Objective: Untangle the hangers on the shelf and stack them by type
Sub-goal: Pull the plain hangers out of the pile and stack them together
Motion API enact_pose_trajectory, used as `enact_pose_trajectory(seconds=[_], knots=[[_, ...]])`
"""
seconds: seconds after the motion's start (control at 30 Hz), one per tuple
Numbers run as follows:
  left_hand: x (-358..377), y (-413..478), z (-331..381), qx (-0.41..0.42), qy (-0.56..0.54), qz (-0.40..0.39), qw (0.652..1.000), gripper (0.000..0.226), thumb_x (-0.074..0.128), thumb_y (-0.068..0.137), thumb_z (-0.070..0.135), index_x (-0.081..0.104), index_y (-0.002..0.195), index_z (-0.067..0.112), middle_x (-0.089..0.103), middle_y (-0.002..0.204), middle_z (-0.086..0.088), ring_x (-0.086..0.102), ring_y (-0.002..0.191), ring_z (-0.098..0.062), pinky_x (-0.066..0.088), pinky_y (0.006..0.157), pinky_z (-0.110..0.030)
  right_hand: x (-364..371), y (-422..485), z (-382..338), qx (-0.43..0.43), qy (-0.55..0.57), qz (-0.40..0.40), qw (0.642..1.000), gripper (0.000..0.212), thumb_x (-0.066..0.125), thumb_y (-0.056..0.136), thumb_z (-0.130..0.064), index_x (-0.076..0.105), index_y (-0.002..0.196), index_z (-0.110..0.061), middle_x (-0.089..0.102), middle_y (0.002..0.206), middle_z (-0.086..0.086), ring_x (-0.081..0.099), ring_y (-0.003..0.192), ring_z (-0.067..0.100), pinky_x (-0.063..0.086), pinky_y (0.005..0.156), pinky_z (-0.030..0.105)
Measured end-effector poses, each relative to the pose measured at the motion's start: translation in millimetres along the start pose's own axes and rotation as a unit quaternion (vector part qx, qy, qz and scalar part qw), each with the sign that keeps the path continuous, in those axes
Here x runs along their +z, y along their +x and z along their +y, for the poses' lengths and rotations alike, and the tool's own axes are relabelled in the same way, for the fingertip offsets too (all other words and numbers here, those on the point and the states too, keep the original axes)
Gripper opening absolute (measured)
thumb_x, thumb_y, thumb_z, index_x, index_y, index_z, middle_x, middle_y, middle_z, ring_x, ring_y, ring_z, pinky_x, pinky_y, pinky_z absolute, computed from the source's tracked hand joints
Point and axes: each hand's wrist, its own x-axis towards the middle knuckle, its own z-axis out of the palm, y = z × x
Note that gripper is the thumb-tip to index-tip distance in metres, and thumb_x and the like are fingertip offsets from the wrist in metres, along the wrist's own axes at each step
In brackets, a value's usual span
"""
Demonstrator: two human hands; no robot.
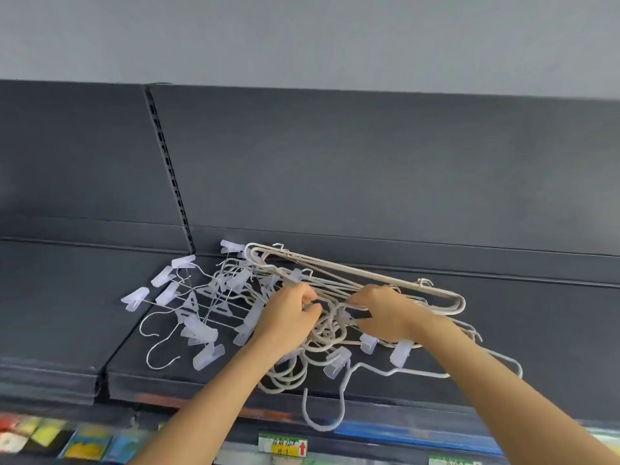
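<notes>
a shop: dark slotted retail shelving (pixel 335 182) with price tags (pixel 282 445) along its front edge.

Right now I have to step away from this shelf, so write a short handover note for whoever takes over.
Left hand pinches wires in the middle of the coated hangers; right hand grips the same bundle beside it.
Clip hangers lie tangled on the left of the shelf; one coated hook hangs over the front edge.
Done: no sorted stack shows.
Left: separate everything, stack by type.

Room on the shelf (pixel 536 330) toward its right back corner, left section free, clip hangers (pixel 199 330) sprawl left of centre, white hanger tangle (pixel 335 270) blocks mid-shelf, hook (pixel 320 428) overhangs the front edge
</notes>
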Motion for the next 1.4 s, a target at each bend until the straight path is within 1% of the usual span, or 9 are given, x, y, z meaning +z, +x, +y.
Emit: enact_pose_trajectory(seconds=[0.13, 0.37, 0.53, 0.67, 0.8, 0.97, 1.1, 1.27, 1.4], knots=[[1, 2, -6, -0.012, -0.014, 0.013, 1.000, 0.017, 0.055, 0.091, 0.022, 0.063, 0.106, 0.021, 0.063, 0.105, 0.012, 0.057, 0.093, -0.001, 0.038, 0.067, -0.006, 2, 9, 6, -0.006, -0.046, 0.012, 0.999, 0.034, 0.053, 0.090, -0.041, 0.063, 0.106, -0.012, 0.059, 0.107, 0.004, 0.057, 0.093, 0.021, 0.048, 0.076, 0.031], [-15, 9, -13, 0.016, -0.009, 0.034, 0.999, 0.016, 0.050, 0.094, 0.019, 0.063, 0.103, 0.020, 0.067, 0.095, 0.009, 0.064, 0.083, -0.010, 0.052, 0.069, -0.021, 10, 19, 16, -0.003, -0.110, 0.066, 0.992, 0.016, 0.042, 0.098, -0.020, 0.054, 0.091, -0.012, 0.057, 0.098, 0.007, 0.054, 0.090, 0.027, 0.045, 0.077, 0.039], [-22, 21, -27, 0.027, -0.027, 0.023, 0.999, 0.017, 0.052, 0.094, 0.020, 0.063, 0.106, 0.020, 0.063, 0.101, 0.012, 0.056, 0.089, 0.000, 0.038, 0.065, -0.005, -3, 14, 23, 0.038, -0.076, 0.050, 0.995, 0.019, 0.038, 0.099, -0.029, 0.040, 0.082, -0.021, 0.054, 0.076, -0.002, 0.047, 0.066, 0.021, 0.030, 0.067, 0.031], [-22, 29, -32, 0.038, -0.044, -0.006, 0.998, 0.016, 0.051, 0.094, 0.021, 0.064, 0.105, 0.021, 0.061, 0.097, 0.014, 0.057, 0.090, -0.001, 0.038, 0.065, -0.005, -9, 9, 15, 0.047, -0.050, -0.029, 0.997, 0.015, 0.053, 0.090, -0.027, 0.052, 0.087, -0.012, 0.063, 0.088, 0.006, 0.058, 0.079, 0.025, 0.048, 0.071, 0.040], [-21, 31, -36, 0.063, -0.035, -0.045, 0.996, 0.015, 0.051, 0.094, 0.022, 0.064, 0.102, 0.021, 0.062, 0.095, 0.015, 0.057, 0.086, 0.000, 0.040, 0.068, -0.005, -11, 10, 10, 0.062, -0.030, 0.022, 0.997, 0.019, 0.049, 0.093, -0.019, 0.042, 0.075, -0.018, 0.054, 0.079, 0.002, 0.049, 0.072, 0.025, 0.037, 0.061, 0.032], [-17, 31, -27, 0.066, 0.049, -0.175, 0.981, 0.043, 0.049, 0.091, 0.047, 0.048, 0.061, 0.016, 0.043, 0.052, 0.005, 0.036, 0.043, -0.009, 0.034, 0.048, -0.023, -25, 1, 17, 0.119, 0.060, 0.142, 0.981, 0.012, 0.056, 0.093, -0.021, 0.055, 0.096, -0.010, 0.071, 0.080, -0.001, 0.064, 0.074, 0.024, 0.051, 0.069, 0.037], [-7, 31, -9, 0.020, 0.118, -0.247, 0.962, 0.060, 0.049, 0.078, 0.067, 0.028, 0.046, 0.022, 0.022, 0.040, 0.008, 0.023, 0.038, -0.011, 0.024, 0.047, -0.027, -22, -8, 18, 0.124, 0.055, 0.159, 0.978, 0.012, 0.057, 0.093, -0.024, 0.056, 0.094, -0.012, 0.062, 0.064, -0.016, 0.060, 0.060, 0.014, 0.048, 0.058, 0.031], [1, 30, 6, -0.024, 0.136, -0.238, 0.961, 0.042, 0.061, 0.073, 0.030, 0.029, 0.048, 0.021, 0.025, 0.048, 0.006, 0.028, 0.048, -0.016, 0.024, 0.053, -0.028, -22, -16, 16, 0.096, 0.021, 0.197, 0.976, 0.019, 0.058, 0.089, -0.026, 0.051, 0.077, -0.013, 0.066, 0.071, -0.003, 0.058, 0.069, 0.025, 0.044, 0.058, 0.033], [-3, 29, 18, -0.049, 0.093, -0.227, 0.968, 0.038, 0.057, 0.072, 0.020, 0.026, 0.049, 0.021, 0.024, 0.050, 0.005, 0.025, 0.049, -0.017, 0.024, 0.054, -0.029, -24, -24, 16, 0.080, 0.016, 0.214, 0.973, 0.024, 0.061, 0.088, -0.030, 0.049, 0.070, -0.019, 0.055, 0.059, -0.007, 0.047, 0.057, 0.014, 0.037, 0.053, 0.028]])
